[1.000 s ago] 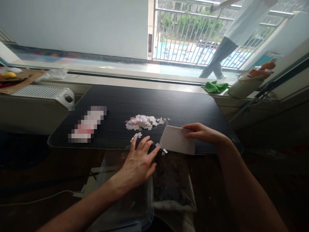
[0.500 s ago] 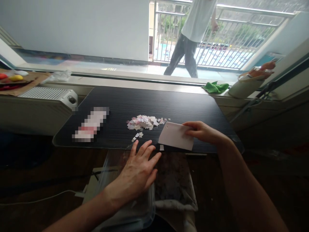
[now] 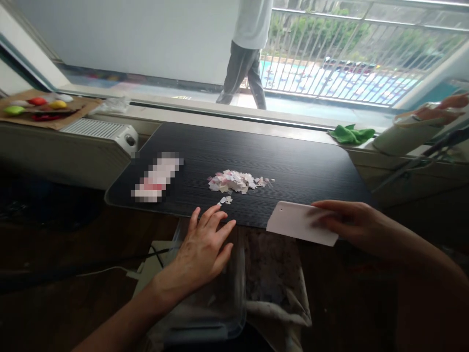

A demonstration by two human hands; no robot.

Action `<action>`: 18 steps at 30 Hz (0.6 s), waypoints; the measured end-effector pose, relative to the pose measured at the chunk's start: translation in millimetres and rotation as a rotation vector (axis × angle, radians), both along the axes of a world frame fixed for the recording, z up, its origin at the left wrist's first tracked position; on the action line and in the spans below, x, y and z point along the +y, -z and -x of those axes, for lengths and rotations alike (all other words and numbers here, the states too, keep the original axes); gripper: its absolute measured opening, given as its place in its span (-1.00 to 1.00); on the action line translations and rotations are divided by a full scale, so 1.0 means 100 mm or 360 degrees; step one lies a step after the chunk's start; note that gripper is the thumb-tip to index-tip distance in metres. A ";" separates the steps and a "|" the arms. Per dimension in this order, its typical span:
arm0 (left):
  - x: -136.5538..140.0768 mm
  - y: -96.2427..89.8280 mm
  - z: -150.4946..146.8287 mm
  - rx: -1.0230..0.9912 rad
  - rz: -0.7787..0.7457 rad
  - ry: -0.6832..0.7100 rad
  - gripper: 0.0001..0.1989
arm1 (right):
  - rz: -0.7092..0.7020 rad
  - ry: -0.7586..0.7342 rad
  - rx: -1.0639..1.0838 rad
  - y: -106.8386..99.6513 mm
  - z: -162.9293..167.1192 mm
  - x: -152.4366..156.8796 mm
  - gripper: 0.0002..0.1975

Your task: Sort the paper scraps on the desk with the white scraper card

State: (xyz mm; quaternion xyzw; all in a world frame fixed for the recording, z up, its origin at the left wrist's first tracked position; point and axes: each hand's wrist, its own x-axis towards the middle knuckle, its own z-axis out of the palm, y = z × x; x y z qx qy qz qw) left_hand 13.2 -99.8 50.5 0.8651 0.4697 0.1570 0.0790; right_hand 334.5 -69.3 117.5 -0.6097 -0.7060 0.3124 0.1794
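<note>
My right hand (image 3: 350, 220) grips a flat white scraper (image 3: 293, 220) with a small hole in one corner. It is held at the table's near right edge, slightly past the rim. My left hand (image 3: 207, 239) is open, palm down, fingers spread over the near edge of the black table (image 3: 289, 156). Its fingertips are close to a few loose paper scraps (image 3: 227, 200); whether they touch cannot be seen. Just beyond lies a heap of small white and pinkish paper scraps (image 3: 232, 181), trailing off to the right.
A blurred-out pinkish item (image 3: 159, 176) lies on the table's left. Below the near edge are a clear plastic bin (image 3: 234, 313) and a stained cloth-covered seat (image 3: 274, 274). A green cloth (image 3: 351, 134) and a pale container (image 3: 399, 134) rest on the sill. Outside, a person (image 3: 249, 49) walks past.
My right hand has drawn the scraper right and towards me, away from the heap. A scrap by the near edge no longer shows. The view has shifted, and the person outside has moved left.
</note>
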 end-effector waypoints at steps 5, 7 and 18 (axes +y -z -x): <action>0.00 -0.02 0.16 0.0030 0.0073 -0.0224 -0.62 | -0.0141 0.0199 0.0128 0.19 0.20 0.10 -0.62; -0.01 -0.02 0.21 0.0039 0.0089 -0.0292 -0.61 | -0.0193 0.0188 0.0170 0.27 0.34 0.16 -0.61; -0.01 0.04 0.29 -0.0002 0.0083 -0.0346 -0.61 | -0.0313 0.0025 -0.0153 0.26 0.80 0.25 -0.63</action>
